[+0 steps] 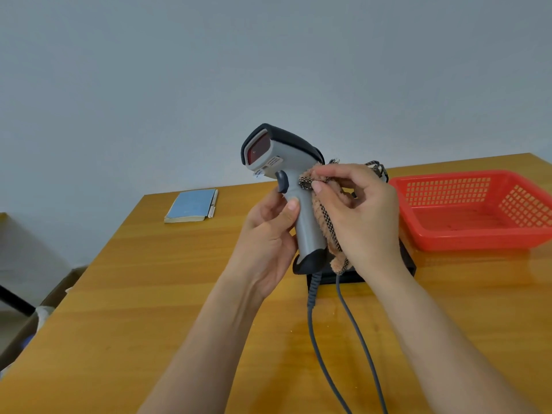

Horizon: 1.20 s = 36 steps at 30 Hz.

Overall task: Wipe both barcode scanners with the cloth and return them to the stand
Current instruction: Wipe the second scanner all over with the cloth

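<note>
Above the table [149, 294], left hand [268, 231] grips the scanner [286, 162] handle; right hand [361, 210] pinches the cloth [324, 216] against it.

Wooden table [149, 294]: notebook [191, 206], red basket [475, 209].

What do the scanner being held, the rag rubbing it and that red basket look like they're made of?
The scanner looks like matte grey moulded plastic with darker, possibly rubbery trim and a glossy red window. The cloth looks like fuzzy tan pile fabric with a woven checked edge; the fibre cannot be told. The red basket looks like slightly shiny moulded plastic, with walls pierced in a regular grid.
</note>
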### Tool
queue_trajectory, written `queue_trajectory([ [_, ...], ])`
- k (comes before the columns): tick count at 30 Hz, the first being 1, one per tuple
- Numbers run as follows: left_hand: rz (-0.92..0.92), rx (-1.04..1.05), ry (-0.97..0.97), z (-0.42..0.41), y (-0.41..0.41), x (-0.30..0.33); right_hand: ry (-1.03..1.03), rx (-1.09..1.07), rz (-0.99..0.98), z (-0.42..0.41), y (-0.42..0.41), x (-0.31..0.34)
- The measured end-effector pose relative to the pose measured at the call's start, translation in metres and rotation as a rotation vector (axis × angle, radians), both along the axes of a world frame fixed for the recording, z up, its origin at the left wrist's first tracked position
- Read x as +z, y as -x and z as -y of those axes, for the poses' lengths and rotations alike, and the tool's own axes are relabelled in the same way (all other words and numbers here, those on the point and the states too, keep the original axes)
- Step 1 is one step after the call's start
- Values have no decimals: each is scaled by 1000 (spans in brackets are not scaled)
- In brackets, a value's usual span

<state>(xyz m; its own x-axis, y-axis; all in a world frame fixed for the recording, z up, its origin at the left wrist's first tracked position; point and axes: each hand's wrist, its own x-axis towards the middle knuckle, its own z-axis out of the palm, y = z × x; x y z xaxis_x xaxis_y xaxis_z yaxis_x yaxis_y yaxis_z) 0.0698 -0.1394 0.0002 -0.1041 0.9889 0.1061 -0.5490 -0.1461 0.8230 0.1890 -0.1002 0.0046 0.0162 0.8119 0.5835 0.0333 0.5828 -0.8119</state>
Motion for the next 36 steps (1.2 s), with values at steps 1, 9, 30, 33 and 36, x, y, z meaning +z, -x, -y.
queue_trajectory([
  [1,1,-1,1,0,0,0,5,0,-28,0,1,0],
  [9,51,-12,-2,-1,3,-4,-15,58,30,7,5,-4],
  [30,-28,-90,-35,-2,5,0,52,-4,-14,3,3,2],
  [33,-32,-76,-25,-2,6,-2,85,32,15,0,1,-4],
  [36,-34,-81,-15,-1,1,-5,-17,29,-9,4,3,0],
])
